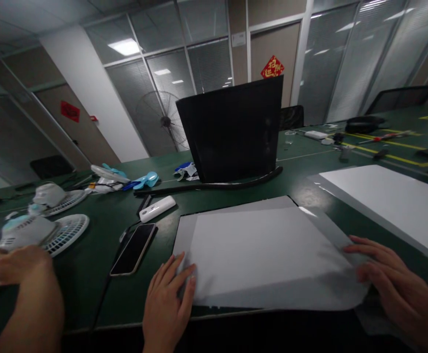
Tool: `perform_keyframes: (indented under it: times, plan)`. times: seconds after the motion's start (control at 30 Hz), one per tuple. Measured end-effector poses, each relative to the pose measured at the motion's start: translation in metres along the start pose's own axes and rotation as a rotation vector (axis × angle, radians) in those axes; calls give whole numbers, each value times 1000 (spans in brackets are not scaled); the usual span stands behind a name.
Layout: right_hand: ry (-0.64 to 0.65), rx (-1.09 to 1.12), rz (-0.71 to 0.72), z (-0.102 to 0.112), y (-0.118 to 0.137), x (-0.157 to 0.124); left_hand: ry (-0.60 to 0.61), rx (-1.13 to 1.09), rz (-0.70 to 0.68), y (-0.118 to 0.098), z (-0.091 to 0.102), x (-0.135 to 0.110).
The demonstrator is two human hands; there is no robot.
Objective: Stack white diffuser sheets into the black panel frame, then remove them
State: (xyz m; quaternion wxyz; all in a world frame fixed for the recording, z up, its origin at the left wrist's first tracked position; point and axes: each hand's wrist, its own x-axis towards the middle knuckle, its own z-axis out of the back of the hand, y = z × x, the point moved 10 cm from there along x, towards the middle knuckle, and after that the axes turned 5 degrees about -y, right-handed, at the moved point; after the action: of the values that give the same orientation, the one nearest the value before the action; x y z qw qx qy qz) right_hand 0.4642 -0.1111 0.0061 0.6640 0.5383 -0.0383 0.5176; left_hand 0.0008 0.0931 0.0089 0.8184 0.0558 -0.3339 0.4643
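Observation:
A flat white sheet with greyish, see-through margins lies near the table's front edge, with a thin dark edge showing beneath it. My left hand rests on its left margin, fingers stretched out and slightly apart. At the right margin is my right hand, fingers extended and thumb apart, touching the sheet's edge. Below that hand, a see-through flap hangs past the table edge; whether the fingers pinch it is hard to see. Left of the sheet lies a phone, screen up and dark.
Another person's arm reaches in at the left, by white fans. A white remote-like device lies beyond the phone. Behind the sheet are a black tube and an upright black panel. More white sheets lie right.

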Motion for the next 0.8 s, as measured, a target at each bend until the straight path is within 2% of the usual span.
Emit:
perform_keyframes:
  times: [0.13, 0.27, 0.4, 0.67, 0.73, 0.8]
  plan:
    - [-19, -166, 25, -13, 2, 3, -65, 18, 80, 7, 3, -1]
    - [48, -328, 66, -30, -6, 0, -147, 75, 135, 14, 8, -3]
    - [103, -390, 112, -39, -13, -3, -141, 73, 140, 16, 4, -4]
    - [140, -400, 190, -46, 3, -9, -65, 66, 66, 11, -6, -5]
    - [120, -387, 186, -41, 4, -8, -57, 71, 67, 12, -6, -6]
    - [70, -394, 204, -24, 3, -5, -40, 67, 53, 11, -7, -6]
